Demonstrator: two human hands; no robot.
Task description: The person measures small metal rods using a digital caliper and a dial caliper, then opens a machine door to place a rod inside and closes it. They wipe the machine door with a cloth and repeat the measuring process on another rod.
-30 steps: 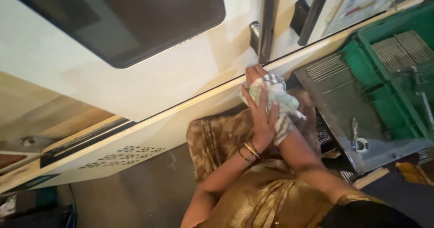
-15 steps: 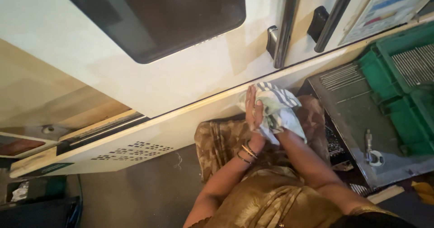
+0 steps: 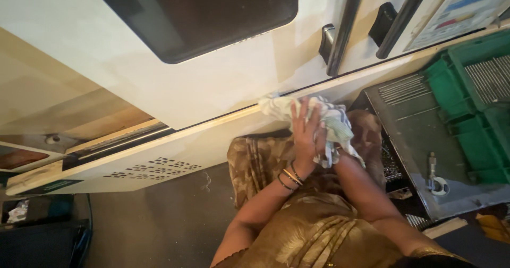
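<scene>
Pressing flat, the left hand (image 3: 306, 135) spreads on a checked cloth (image 3: 332, 124) (right hand hidden).

Warm, uneven light falls from the upper right. The white panel (image 3: 175, 87) is the brightest area, with soft glare and a yellowish cast. The dark window (image 3: 212, 13) shows faint reflections. The floor (image 3: 154, 220) at lower left lies in deep shadow, nearly black in the corner. The cloth (image 3: 329, 122) and left hand (image 3: 308, 135) are fairly sharp, slightly soft at the edges. Straight lines bow towards the frame borders from a wide lens. The green crate (image 3: 473, 87) looks saturated but grainy.
</scene>
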